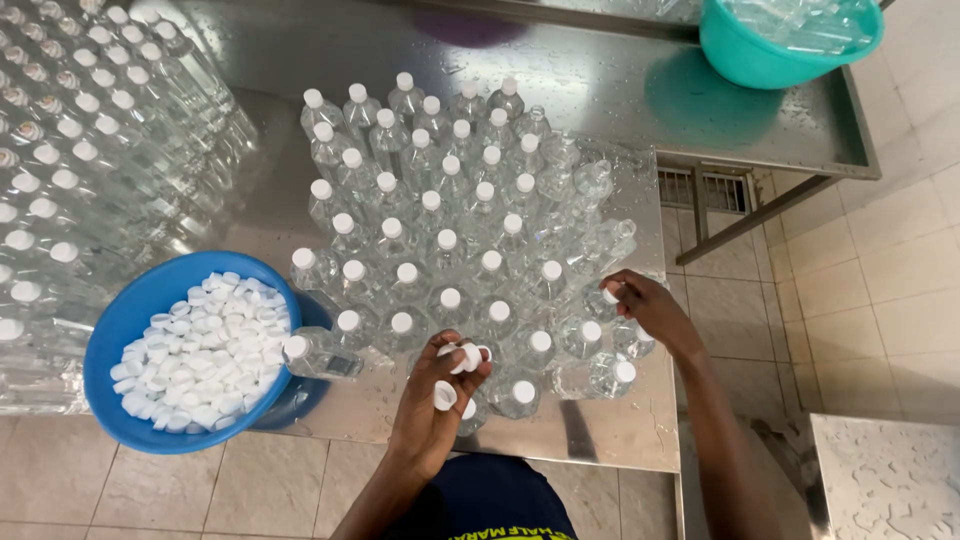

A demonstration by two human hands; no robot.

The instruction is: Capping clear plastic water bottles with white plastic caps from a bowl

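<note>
My left hand [432, 405] is closed around several white caps [458, 357] near the front edge of a steel table [600, 430]. Out to the right, my right hand [640, 305] presses a white cap onto the neck of a clear plastic bottle [603, 300]. A dense cluster of clear bottles [450, 230] fills the table; most wear white caps, and a few at the right side stand without caps. At the front left, a blue bowl [135, 310] holds a heap of loose white caps [200, 350].
Rows of capped clear bottles [70, 170] are packed along the left. A teal basin [790, 45] of bottles sits on the far steel counter at top right. Beige floor tiles and a second wet steel surface [890, 480] lie to the right.
</note>
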